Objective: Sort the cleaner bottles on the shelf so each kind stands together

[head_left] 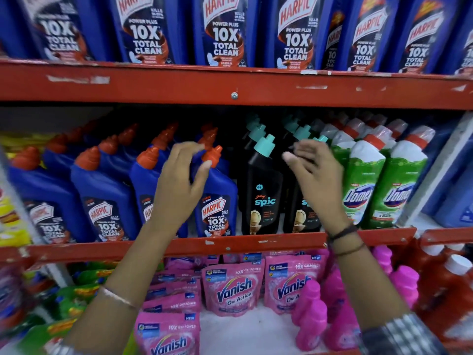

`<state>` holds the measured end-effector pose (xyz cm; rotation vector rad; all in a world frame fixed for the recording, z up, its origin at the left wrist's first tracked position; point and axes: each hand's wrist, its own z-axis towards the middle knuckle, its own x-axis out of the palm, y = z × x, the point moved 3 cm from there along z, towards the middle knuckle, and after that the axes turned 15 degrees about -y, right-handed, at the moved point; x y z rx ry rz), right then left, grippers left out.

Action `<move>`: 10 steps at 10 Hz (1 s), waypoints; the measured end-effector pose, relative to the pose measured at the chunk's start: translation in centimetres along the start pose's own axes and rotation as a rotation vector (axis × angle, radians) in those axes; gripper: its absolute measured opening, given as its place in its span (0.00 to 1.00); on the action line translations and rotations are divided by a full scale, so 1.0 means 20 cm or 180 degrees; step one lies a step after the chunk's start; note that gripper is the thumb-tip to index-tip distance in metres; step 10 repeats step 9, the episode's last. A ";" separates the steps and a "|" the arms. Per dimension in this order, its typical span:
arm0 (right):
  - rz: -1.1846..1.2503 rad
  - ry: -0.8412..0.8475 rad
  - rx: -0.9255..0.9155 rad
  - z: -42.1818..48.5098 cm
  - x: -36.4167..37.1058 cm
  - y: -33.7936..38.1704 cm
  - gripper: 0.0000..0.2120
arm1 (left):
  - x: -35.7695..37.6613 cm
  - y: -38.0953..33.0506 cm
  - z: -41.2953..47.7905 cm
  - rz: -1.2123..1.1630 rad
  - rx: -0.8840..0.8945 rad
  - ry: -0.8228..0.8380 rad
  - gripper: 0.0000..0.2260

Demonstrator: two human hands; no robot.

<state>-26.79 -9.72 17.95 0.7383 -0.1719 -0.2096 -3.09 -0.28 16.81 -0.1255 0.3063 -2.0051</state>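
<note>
On the middle shelf, blue Harpic bottles with orange caps fill the left part. Black Spic bottles with teal caps stand in the centre, and green Domex bottles with red-and-white tops stand to the right. My left hand hovers with its fingers spread in front of the rightmost Harpic bottle, holding nothing. My right hand is also open, in front of the second black Spic bottle, which it partly hides.
Large blue Harpic bottles line the top shelf. Below, pink Vanish pouches, pink bottles and red bottles fill the bottom shelf. Yellow packs sit at the far left, and a blue container at the far right.
</note>
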 end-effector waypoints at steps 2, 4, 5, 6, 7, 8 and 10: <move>-0.0422 0.0739 0.0417 0.02 0.24 0.03 0.24 | 0.09 0.01 0.11 0.0410 -0.0899 0.0762 0.16; -0.0671 0.0321 0.0205 0.02 0.25 0.05 0.23 | 0.08 0.02 0.15 0.0294 -0.0858 0.0971 0.12; -0.0707 0.0322 0.0236 0.02 0.23 0.07 0.25 | 0.07 0.03 0.16 0.0220 -0.0927 0.1046 0.11; -0.0709 0.0305 0.0257 0.02 0.23 0.08 0.25 | 0.08 0.03 0.16 0.0209 -0.0935 0.1049 0.11; -0.0646 0.0406 0.0385 0.01 0.22 0.08 0.23 | 0.07 0.00 0.15 0.0235 -0.0952 0.1087 0.12; -0.0486 0.0343 0.0347 -0.04 0.19 0.09 0.23 | 0.03 -0.05 0.11 0.0436 -0.0638 0.1083 0.17; -0.0497 -0.0269 -0.0165 -0.07 0.10 0.19 0.25 | -0.07 -0.19 0.15 0.0450 0.0100 0.0510 0.16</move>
